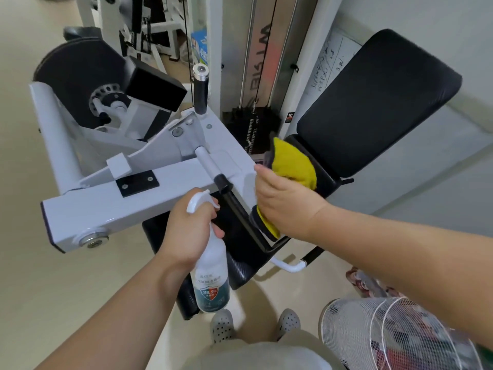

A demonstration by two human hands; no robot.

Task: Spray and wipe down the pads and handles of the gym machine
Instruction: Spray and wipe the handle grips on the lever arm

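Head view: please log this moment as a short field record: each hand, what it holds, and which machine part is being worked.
left hand: grips spray bottle by the neck, nozzle toward black handle
right hand: holds yellow cloth beside that handle; contact cannot be told
back pad: black, tilted, just beyond the cloth
upright grip: no hand on it
fan: white, on the floor at lower right

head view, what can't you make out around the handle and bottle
Head view: where the yellow cloth meets the black handle, covered by the right hand.
Head view: spray bottle small print, blurred; its neck hidden by the left hand.
Head view: fan, cut by the bottom edge.
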